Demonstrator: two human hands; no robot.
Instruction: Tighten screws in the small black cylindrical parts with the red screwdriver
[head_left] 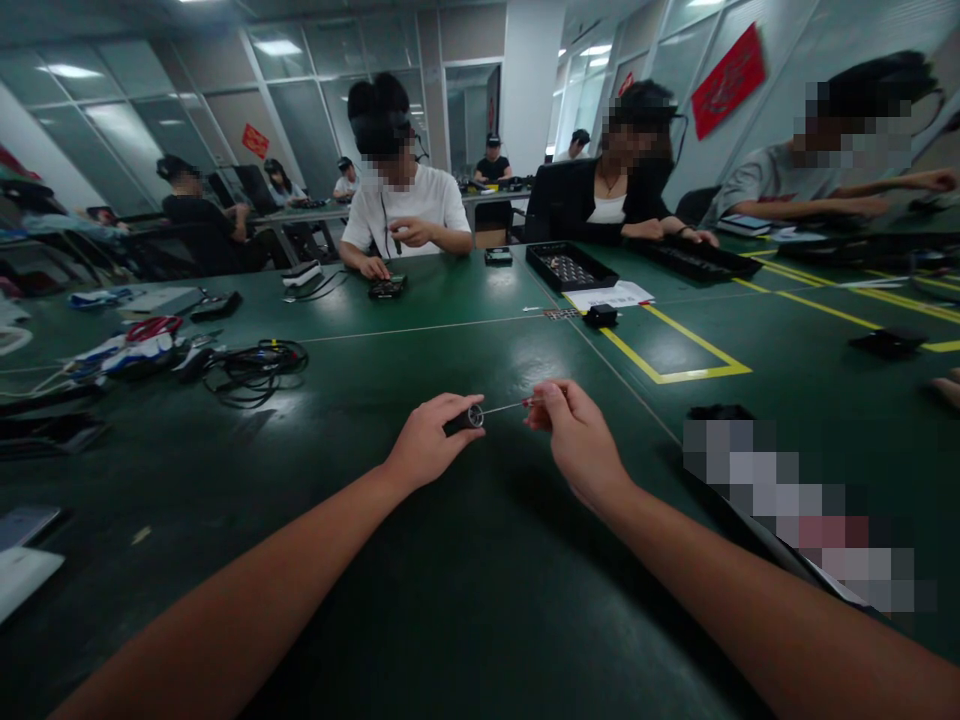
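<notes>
Between finger and thumb, my left hand [433, 440] grips a short black cylinder [466, 419] that looks like a small flashlight. Its round silvery end faces right. My right hand [577, 430] pinches the red end of a thin screwdriver [506, 408]; the rest of its handle is hidden by the fingers. The metal shaft points left and its tip meets the rim of the cylinder's end. Whether the tip reaches inside, I cannot tell. Both hands are above the green table [450, 580].
Coiled black cables [255, 372] and gloves [146, 350] lie at left. A black tray of small parts [570, 268] and a small black block [600, 316] sit beyond my hands, near yellow tape [701, 376]. Across the table, a person in white [431, 215] handles a device.
</notes>
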